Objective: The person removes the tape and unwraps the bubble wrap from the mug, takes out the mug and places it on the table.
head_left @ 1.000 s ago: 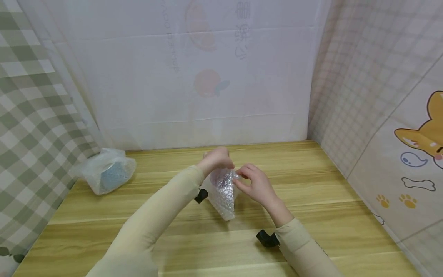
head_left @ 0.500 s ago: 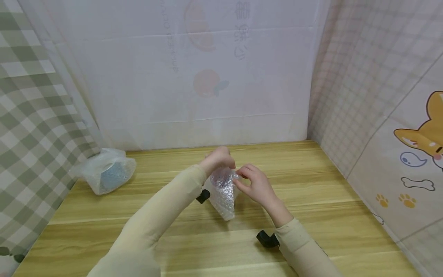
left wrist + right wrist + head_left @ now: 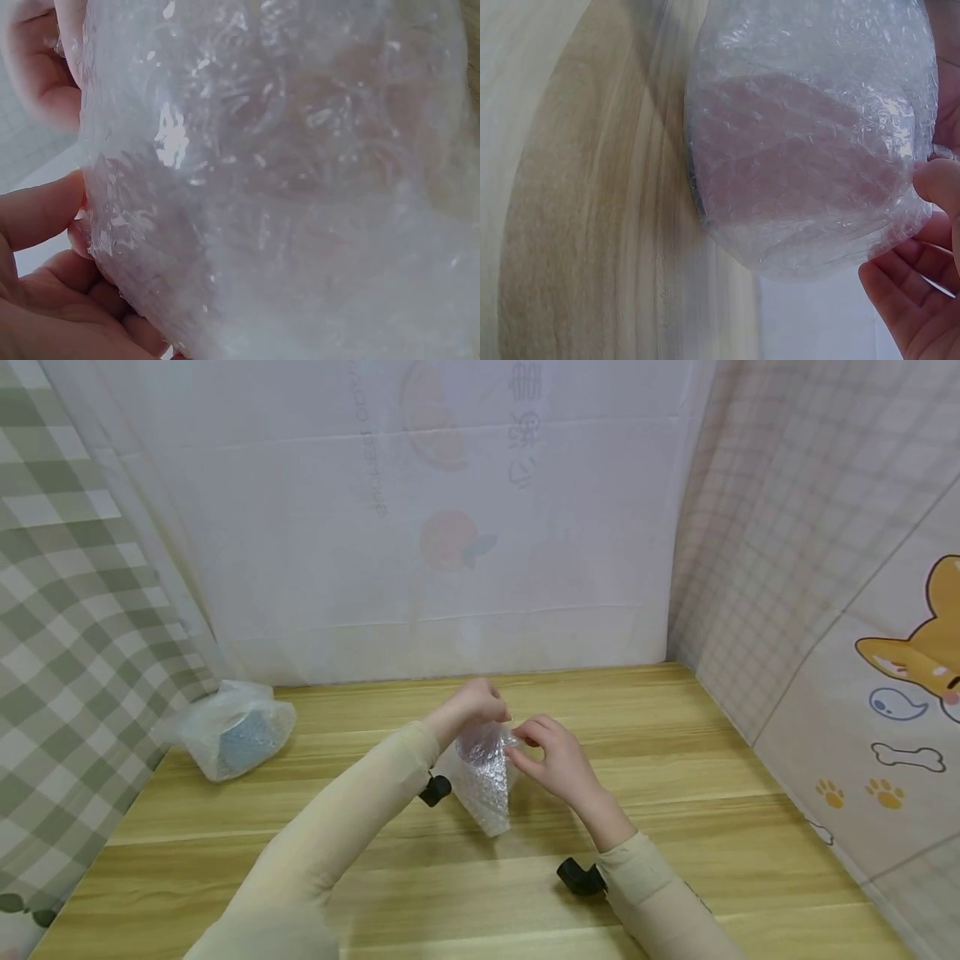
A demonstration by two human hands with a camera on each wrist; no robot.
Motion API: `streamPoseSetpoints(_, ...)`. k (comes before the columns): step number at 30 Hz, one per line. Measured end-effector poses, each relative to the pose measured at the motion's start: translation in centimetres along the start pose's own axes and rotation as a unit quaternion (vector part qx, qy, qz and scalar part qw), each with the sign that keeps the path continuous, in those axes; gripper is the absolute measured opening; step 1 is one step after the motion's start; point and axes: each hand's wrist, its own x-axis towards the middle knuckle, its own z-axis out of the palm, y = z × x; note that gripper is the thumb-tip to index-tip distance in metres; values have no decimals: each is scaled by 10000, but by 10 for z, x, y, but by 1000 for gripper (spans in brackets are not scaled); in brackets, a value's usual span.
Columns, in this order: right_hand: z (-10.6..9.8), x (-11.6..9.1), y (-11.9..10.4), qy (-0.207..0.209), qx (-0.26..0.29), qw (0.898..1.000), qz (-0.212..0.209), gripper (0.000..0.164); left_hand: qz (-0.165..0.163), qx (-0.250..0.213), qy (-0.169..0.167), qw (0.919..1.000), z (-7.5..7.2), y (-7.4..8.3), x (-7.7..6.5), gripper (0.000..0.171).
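A clear bubble wrap bag (image 3: 487, 785) stands at the middle of the wooden table, around a pinkish thing (image 3: 795, 146) that shows blurred through the film. My left hand (image 3: 474, 703) reaches over the bag's top with curled fingers, gripping its upper edge; most of these fingers are hidden in the head view. My right hand (image 3: 558, 760) pinches the same top edge from the right between thumb and forefinger. In the left wrist view, the crinkled bubble wrap (image 3: 247, 187) fills most of the picture, with fingertips of both hands along its left edge.
At the table's back left sits another bubble wrap bag (image 3: 251, 735) with a blue thing inside. A black elbow-shaped piece (image 3: 581, 878) shows beside the right sleeve, and a similar black piece (image 3: 435, 790) beside the left. Cloth walls (image 3: 450, 635) enclose the wooden table (image 3: 712, 827).
My left hand shifts slightly at the bag's top, its wrist moving a little right and then back left. The right hand keeps its pinch, and the bag stays in place.
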Motion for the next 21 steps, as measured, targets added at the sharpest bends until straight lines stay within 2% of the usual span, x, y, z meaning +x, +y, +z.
streamPoseSetpoints(5, 0, -1, -1, -17, 91, 9998, 154, 16, 646, -740, 77, 9951, -5, -9, -13, 21)
streamPoseSetpoints(7, 0, -1, -1, -22, 113, 9998, 177, 16, 817, -841, 162, 9930, -8, -13, -16, 12)
streamPoseSetpoints(21, 2, -2, -2, -19, 240, 9991, 354, 15, 1022, -1492, 370, 9828, -22, -33, -28, 8)
